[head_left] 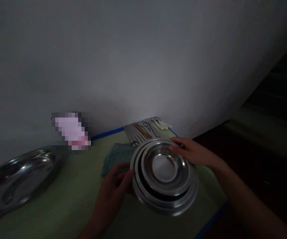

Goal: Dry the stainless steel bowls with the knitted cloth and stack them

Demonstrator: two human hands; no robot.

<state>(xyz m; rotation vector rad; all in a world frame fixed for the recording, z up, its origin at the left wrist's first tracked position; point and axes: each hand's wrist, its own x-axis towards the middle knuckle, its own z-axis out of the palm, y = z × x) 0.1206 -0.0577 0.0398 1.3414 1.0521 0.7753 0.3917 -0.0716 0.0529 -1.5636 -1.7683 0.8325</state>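
A nested stack of round stainless steel bowls (pixel 167 189) is held between my two hands, tilted a little toward me. My left hand (pixel 117 181) grips the left rim, thumb on top and fingers beneath. On the upper right rim, my right hand (pixel 186 151) closes round the edge, with its fingertips reaching the innermost bowl. Just behind the stack, a folded grey-green cloth (pixel 117 156) lies on the table. Beyond it, cutlery (pixel 138 132) is laid side by side near the wall, partly hidden by the bowls.
A large shiny metal basin (pixel 21 179) stands at the left of the green-topped table (pixel 76 186), which has blue edging. A blurred-out pinkish item (pixel 72 132) leans against the grey wall (pixel 123 59). White-handled pieces (pixel 163 124) lie at the back corner. Right of the table is dark floor.
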